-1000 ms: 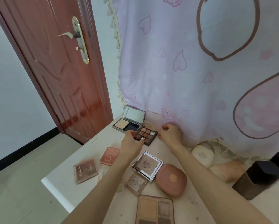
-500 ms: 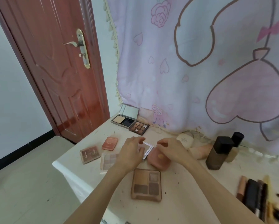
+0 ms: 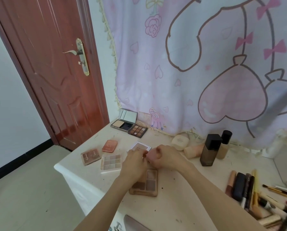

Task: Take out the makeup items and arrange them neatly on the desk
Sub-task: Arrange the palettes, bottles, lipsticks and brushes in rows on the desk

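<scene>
Both hands meet over the middle of the desk [image 3: 181, 204], and between them is a round pink compact [image 3: 149, 155], seen only as a small pink part between the fingers. The left hand [image 3: 134, 161] has its fingers curled and seems to pinch the compact's left edge, while the right hand [image 3: 167, 156] curls round its right side; I judge that 2 hands are used because the person wants to open it or to turn it straight before setting it down. Both forearms come from 6 o'clock and the wrists bend slightly inward. Around the hands the flat items already lie in loose rows, probably so that each stays visible: a white square palette [image 3: 140, 146] touching the hands at 12 o'clock, a pale 9-pan palette [image 3: 111, 162] at 9 o'clock, a brown 4-pan palette [image 3: 147, 183] at 6 o'clock, partly under the left wrist. A mirrored powder case [image 3: 125, 121] stands open at 11 o'clock near the curtain [image 3: 189, 64]. The dark bottle [image 3: 210, 150] stands upright at 3 o'clock, and brushes [image 3: 256, 194] lie in a heap at 4 o'clock.
</scene>
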